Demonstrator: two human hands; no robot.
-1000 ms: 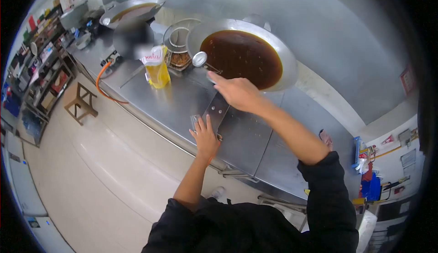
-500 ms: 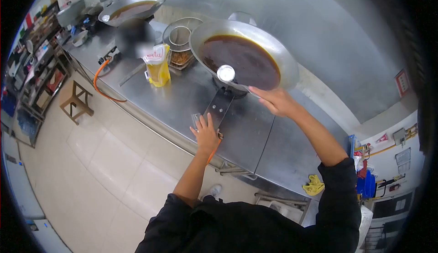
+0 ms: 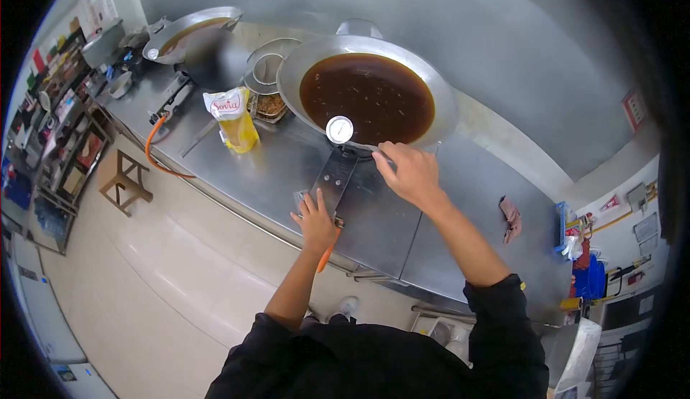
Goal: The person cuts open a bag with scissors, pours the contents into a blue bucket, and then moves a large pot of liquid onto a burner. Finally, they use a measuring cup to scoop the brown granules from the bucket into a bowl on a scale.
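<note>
Far left of the frame there's a small wooden stool (image 3: 123, 181) on the tiled floor, tucked beside the long stainless steel desk (image 3: 280, 165), probably so it's out of the walkway. An orange rubber hose (image 3: 153, 147) loops off the desk edge up toward the burner under the smaller steel wok (image 3: 188, 29) in the upper left. Next along is a yellow plastic oil pouch (image 3: 231, 118), standing upright, close to both woks but apart from them. A round wire strainer (image 3: 266, 68) sits between the two woks.

Lower middle: the left hand (image 3: 316, 219) is flat on the front edge of the desk, fingers spread, holding nothing. Looks like it's just there as a brace while leaning in. It rests at the near end of a flat steel strip with holes (image 3: 332, 180) that runs toward the big wok.

The round white-faced dial thermometer (image 3: 339, 129) is just at the near rim of the large steel wok of dark brown liquid (image 3: 366, 97), dial turned up toward the camera, so I'd guess it's angled to be read. Its thin stem runs right into the right hand (image 3: 408, 172), whose grip is closed, fingers curled and pinched around the stem. Can't tell where the tip ends up, the hand hides it.

Further right, a crumpled pinkish rag (image 3: 511, 218) lies on the desk, well apart from the hands.
</note>
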